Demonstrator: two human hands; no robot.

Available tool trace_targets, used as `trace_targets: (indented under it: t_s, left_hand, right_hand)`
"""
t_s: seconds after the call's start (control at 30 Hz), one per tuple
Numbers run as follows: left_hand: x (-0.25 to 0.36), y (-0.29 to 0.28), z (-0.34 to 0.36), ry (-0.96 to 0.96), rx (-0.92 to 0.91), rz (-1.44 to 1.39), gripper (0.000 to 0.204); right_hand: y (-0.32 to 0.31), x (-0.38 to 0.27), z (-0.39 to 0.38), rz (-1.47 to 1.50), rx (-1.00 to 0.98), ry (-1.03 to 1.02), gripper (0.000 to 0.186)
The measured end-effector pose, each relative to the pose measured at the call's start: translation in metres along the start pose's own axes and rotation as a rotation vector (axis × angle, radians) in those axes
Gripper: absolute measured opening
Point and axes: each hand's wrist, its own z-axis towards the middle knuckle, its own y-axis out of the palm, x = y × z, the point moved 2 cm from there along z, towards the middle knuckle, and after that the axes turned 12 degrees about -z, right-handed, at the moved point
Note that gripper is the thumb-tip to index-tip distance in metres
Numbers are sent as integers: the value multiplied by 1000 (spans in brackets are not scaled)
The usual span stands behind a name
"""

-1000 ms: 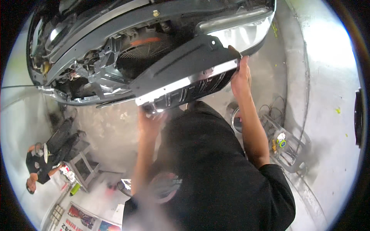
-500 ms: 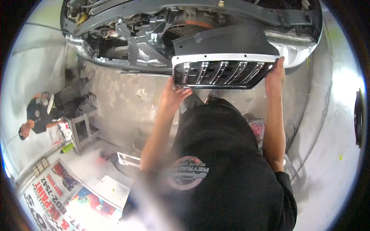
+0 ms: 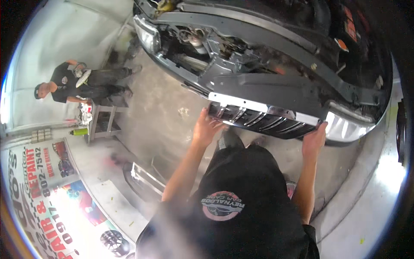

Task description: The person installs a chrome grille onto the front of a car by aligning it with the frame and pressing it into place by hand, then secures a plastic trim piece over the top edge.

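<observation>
Tilted since half a second ago, the black grille (image 3: 263, 121) with its chrome strip (image 3: 233, 101) now slopes down toward the view's right, where it was nearly level before — and the right-hand headlight (image 3: 349, 127), partly hidden then, shows beside its end. Two bare hands hold the grille by its ends, in front of the open nose of a dark car (image 3: 241, 28).

The left hand (image 3: 208, 129) is at the lower left corner, its fingers parted, one up against the end and others reaching under the lower edge. The right hand (image 3: 315, 139) is bent around the right end, close to the headlight; how far its fingers close behind is hidden. Whether the grille touches the car cannot be told.

Below is the person's black shirt (image 3: 254, 181). Far left — sideways in the fisheye view — a co-worker (image 3: 64, 84) in dark clothes and cap holds a tool with a pale round disc (image 3: 83, 78), beside a gray stand (image 3: 111, 118).
</observation>
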Motion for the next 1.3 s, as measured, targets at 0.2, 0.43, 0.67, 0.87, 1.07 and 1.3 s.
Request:
trace_targets:
  t_s: [0.2,0.43,0.67,0.87,1.07,1.3]
  left_hand:
    - [111,-59,30,188,44,-73,58]
    - [241,-82,119,222,38,-94,49]
    - [341,-94,197,227,-210,-183,51]
    - [365,-82,213,237,-252,-154,57]
    - [367,-85,227,300,-267,-33,61]
    - [375,-97,237,222,-259,-64,63]
  right_hand:
    - [80,-28,-64,-193,-505,-226,43]
    - [198,-81,-117,-9,-747,-75,44]
    - [294,-125,-161,-434,-922,183,54]
    - [338,-145,-193,-235,-661,20,75]
    - [351,-135,-197,-141,-666,31,77]
    - [353,-124,-180,-125,-816,88,80]
